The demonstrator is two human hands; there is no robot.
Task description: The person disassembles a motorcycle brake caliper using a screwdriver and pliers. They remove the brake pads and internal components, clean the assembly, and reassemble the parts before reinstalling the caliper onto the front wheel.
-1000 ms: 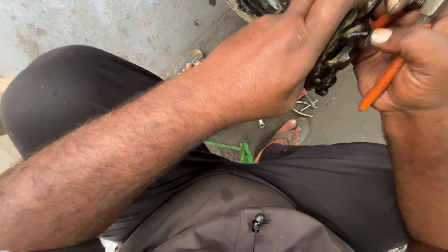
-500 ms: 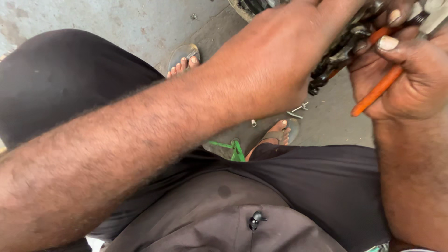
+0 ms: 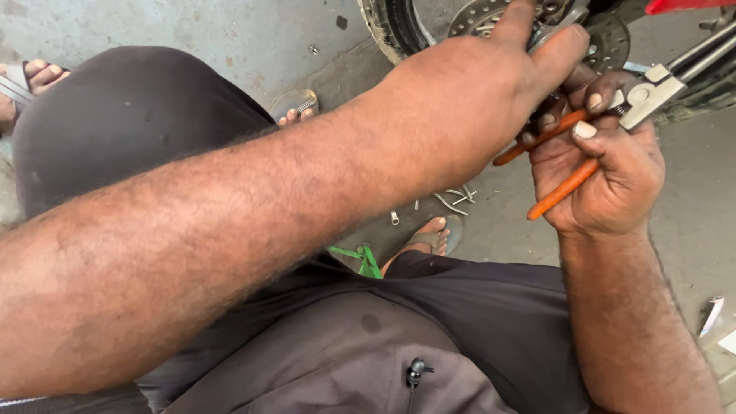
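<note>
Right hand fingers clamped on orange-handled pliers; left hand fingers spread against brake disc.

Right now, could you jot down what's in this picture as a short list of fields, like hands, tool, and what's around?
Left hand: left hand reaches across to the brake disc of a wheel, fingers on the metal parts there
Right hand: right hand grips pliers with orange handles, jaws aimed at the same spot
Wheel: tyre at the top edge, standing on the concrete floor
Floor: loose small metal parts lie by the person's sandalled foot
Other: a green object by the knee; kind unclear
</note>
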